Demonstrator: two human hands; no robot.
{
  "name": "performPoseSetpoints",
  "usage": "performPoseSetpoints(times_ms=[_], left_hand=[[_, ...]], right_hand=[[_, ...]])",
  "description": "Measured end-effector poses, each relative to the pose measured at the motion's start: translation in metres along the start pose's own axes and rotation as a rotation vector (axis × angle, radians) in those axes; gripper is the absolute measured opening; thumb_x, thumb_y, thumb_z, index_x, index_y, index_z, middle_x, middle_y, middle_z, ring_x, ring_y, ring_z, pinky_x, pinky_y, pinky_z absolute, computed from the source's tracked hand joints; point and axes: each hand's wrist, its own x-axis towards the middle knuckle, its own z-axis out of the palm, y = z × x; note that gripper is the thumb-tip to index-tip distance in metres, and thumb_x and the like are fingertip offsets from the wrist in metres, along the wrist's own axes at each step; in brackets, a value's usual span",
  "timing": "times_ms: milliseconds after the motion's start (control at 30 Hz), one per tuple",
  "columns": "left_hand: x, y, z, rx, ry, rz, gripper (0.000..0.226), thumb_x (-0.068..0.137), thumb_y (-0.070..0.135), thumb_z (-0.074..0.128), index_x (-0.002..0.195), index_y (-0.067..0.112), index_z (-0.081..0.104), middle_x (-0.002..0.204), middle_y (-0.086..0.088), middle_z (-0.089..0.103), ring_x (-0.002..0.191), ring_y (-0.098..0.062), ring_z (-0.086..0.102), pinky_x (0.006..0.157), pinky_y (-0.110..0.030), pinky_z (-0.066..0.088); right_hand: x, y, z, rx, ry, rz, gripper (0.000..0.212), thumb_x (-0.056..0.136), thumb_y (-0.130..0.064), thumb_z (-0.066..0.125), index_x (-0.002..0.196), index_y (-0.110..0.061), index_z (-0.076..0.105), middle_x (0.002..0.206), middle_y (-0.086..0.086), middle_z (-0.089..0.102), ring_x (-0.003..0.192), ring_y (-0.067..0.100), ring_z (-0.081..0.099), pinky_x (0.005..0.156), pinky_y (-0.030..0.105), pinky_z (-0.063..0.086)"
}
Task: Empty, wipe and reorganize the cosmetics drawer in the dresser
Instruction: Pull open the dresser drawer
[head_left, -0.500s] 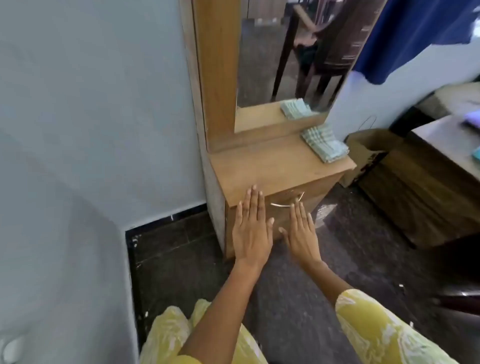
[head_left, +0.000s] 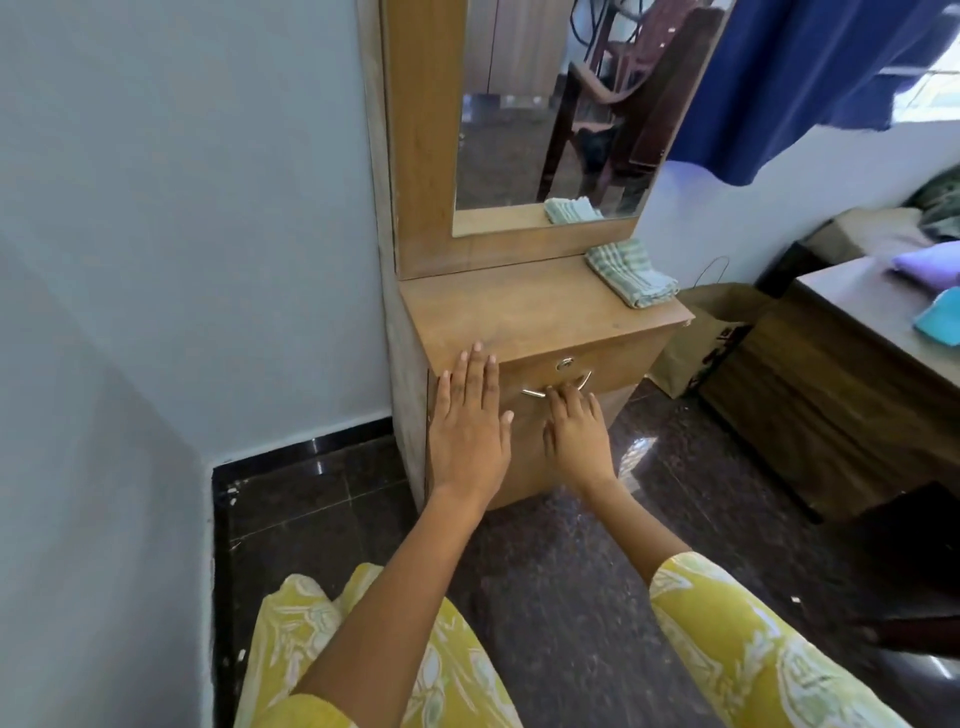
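A wooden dresser (head_left: 519, 306) with a tall mirror (head_left: 550, 119) stands against the pale wall. Its drawer (head_left: 608, 366) is closed, with a round lock (head_left: 563, 364) and a curved metal handle (head_left: 535, 393) on the front. My left hand (head_left: 467, 426) is held flat with fingers spread in front of the dresser's left front corner. My right hand (head_left: 576, 431) is also flat and empty, fingertips just below the handle. A folded green checked cloth (head_left: 631, 278) lies on the dresser top at the back right.
A brown paper bag (head_left: 701, 338) sits on the dark tiled floor right of the dresser. A low wooden bed or table (head_left: 831, 374) with a purple pillow (head_left: 930, 267) fills the right side. A blue curtain (head_left: 810, 78) hangs above.
The view has drawn closer to the dresser. Both hands stay flat and open in front of the drawer, with the right fingertips now nearer the handle.
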Motion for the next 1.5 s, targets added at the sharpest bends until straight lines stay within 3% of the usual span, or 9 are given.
performPoseSetpoints(times_ms=[300,367,433,533,600,733,900,1233,1500], left_hand=[[-0.018,0.005,-0.007,-0.069,-0.097,0.108,0.064,0.1,0.042,0.026,0.15,0.016,-0.004,0.158,-0.009,-0.006,0.145,-0.023,-0.008,0.113,-0.038,-0.011],[-0.03,0.007,-0.01,-0.108,-0.108,0.148,0.057,0.101,0.038,0.027,0.151,0.018,0.007,0.158,-0.007,0.004,0.146,-0.023,0.001,0.114,-0.038,-0.006],[-0.042,0.014,-0.014,-0.174,-0.114,0.173,0.051,0.102,0.032,0.031,0.15,0.019,0.019,0.157,-0.007,0.015,0.145,-0.023,0.014,0.115,-0.037,0.001],[-0.065,0.026,-0.019,-0.264,-0.137,0.157,0.047,0.102,0.026,0.034,0.148,0.02,0.028,0.156,-0.005,0.02,0.144,-0.022,0.02,0.116,-0.037,0.01],[-0.079,0.033,-0.024,-0.275,-0.151,0.146,0.046,0.101,0.022,0.038,0.147,0.021,0.031,0.155,-0.005,0.023,0.143,-0.022,0.022,0.117,-0.039,0.015],[-0.1,0.044,-0.033,-0.281,-0.163,0.155,0.047,0.099,0.018,0.042,0.145,0.019,0.035,0.152,-0.007,0.031,0.14,-0.024,0.029,0.115,-0.04,0.021],[-0.116,0.05,-0.035,-0.289,-0.201,0.189,0.047,0.102,0.025,0.029,0.149,0.024,0.025,0.155,-0.001,0.024,0.143,-0.017,0.021,0.116,-0.033,0.011],[-0.119,0.055,-0.045,-0.286,-0.269,0.242,0.046,0.1,0.028,0.032,0.145,0.021,0.034,0.15,0.0,0.035,0.14,-0.011,0.027,0.115,-0.029,0.01],[-0.123,0.059,-0.049,-0.311,-0.341,0.281,0.045,0.1,0.035,0.036,0.143,0.022,0.038,0.149,0.003,0.037,0.141,-0.013,0.024,0.114,-0.031,0.016]], right_hand=[[-0.049,0.014,-0.048,0.101,-0.144,0.061,0.04,0.087,-0.028,0.06,0.126,-0.019,0.057,0.125,0.0,0.059,0.116,0.024,0.053,0.096,0.036,0.043],[-0.062,0.016,-0.073,0.146,-0.041,0.131,0.019,0.086,-0.031,0.062,0.103,-0.023,0.067,0.098,-0.002,0.07,0.094,0.022,0.064,0.073,0.034,0.049],[-0.07,0.014,-0.094,0.305,0.219,0.098,0.01,0.085,-0.028,0.067,0.092,-0.021,0.069,0.085,-0.007,0.07,0.078,0.012,0.066,0.065,0.027,0.051],[-0.074,0.002,-0.106,0.534,0.363,-0.027,0.024,0.086,-0.028,0.065,0.106,-0.016,0.07,0.109,-0.007,0.067,0.097,0.004,0.062,0.083,0.019,0.051],[-0.074,-0.002,-0.106,0.536,0.248,-0.073,0.033,0.091,-0.032,0.058,0.118,-0.017,0.065,0.126,-0.004,0.061,0.117,0.008,0.055,0.097,0.029,0.048],[-0.089,0.002,-0.091,0.341,-0.02,-0.172,0.045,0.099,-0.034,0.04,0.142,-0.019,0.041,0.153,-0.004,0.028,0.146,0.012,0.016,0.12,0.038,0.014],[-0.113,0.004,-0.084,0.212,-0.024,-0.176,0.056,0.097,-0.044,0.018,0.142,-0.017,0.038,0.151,-0.006,0.026,0.144,0.009,0.014,0.12,0.033,0.01],[-0.132,0.008,-0.086,0.271,0.007,-0.13,0.042,0.101,-0.027,0.039,0.14,-0.014,0.043,0.149,0.001,0.037,0.143,0.014,0.024,0.119,0.032,0.015],[-0.147,0.012,-0.094,0.359,-0.039,-0.082,0.048,0.098,-0.033,0.044,0.143,-0.018,0.037,0.152,-0.003,0.032,0.143,0.008,0.02,0.119,0.027,0.011]])
